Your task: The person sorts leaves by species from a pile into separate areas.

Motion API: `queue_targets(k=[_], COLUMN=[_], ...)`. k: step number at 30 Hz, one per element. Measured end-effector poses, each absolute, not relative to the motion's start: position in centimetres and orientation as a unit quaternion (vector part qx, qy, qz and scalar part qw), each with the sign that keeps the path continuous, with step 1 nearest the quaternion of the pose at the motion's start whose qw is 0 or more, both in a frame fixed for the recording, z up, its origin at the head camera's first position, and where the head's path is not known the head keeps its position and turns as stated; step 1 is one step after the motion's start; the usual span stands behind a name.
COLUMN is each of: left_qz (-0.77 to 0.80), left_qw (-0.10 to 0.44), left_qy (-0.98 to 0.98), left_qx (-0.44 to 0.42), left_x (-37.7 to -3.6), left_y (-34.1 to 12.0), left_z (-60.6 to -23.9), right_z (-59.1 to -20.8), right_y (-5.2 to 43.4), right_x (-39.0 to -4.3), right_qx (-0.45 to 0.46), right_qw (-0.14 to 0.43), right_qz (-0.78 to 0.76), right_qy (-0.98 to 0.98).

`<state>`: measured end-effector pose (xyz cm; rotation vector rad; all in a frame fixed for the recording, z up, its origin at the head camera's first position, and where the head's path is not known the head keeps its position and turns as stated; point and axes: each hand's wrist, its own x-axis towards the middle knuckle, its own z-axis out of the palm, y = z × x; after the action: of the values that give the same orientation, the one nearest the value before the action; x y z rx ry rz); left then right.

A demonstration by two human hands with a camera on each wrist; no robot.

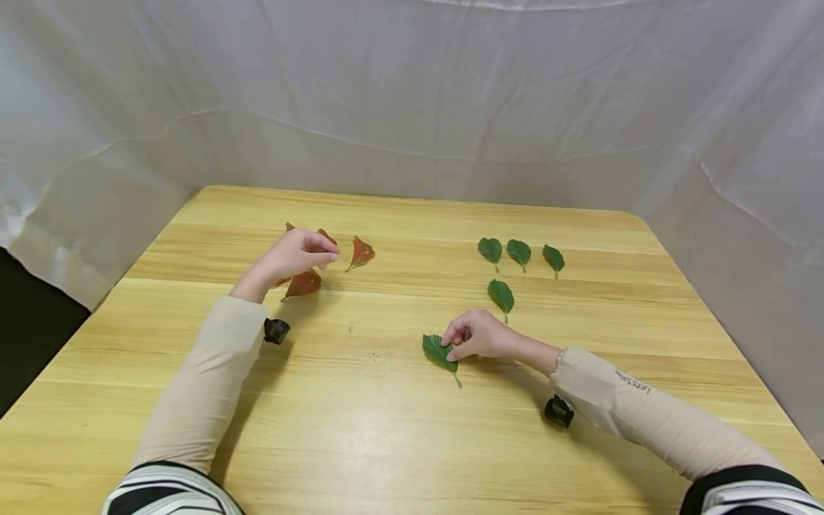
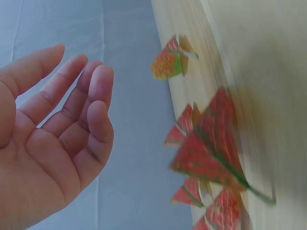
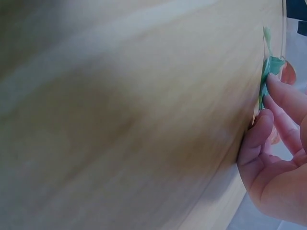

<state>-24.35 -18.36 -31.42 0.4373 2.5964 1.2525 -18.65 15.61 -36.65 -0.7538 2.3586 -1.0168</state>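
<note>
The right hand [image 1: 479, 335] pinches a green leaf [image 1: 439, 351] lying near centre on the wooden surface [image 1: 386, 429], just short of four green leaves [image 1: 501, 293] grouped farther right. The left hand [image 1: 297, 254], fingers relaxed and holding nothing, hovers over the red leaves [image 1: 361, 252] gathered far left (colours apparently kept apart).

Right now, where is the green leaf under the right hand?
In the head view, the green leaf lies on the table near centre, at the right hand fingertips, just below the lone leaf.
</note>
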Motion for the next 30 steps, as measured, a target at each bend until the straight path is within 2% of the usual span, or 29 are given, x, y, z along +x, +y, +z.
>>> queue_targets(k=[19, 30], left_qz=[0.415, 0.369], left_qw=[0.109, 0.096], left_qy=[0.876, 0.877], left_qx=[0.221, 0.294], left_x=[-22.6, -21.9], left_y=[-14.0, -12.0], left_z=[-31.9, -33.0], right_z=[-36.8, -37.0], right_y=[15.5, 15.5], right_x=[-18.4, -18.4], right_qx=[-0.283, -0.286], right_qw=[0.204, 0.201], right_qz=[-0.37, -0.377], right_qy=[0.861, 0.858])
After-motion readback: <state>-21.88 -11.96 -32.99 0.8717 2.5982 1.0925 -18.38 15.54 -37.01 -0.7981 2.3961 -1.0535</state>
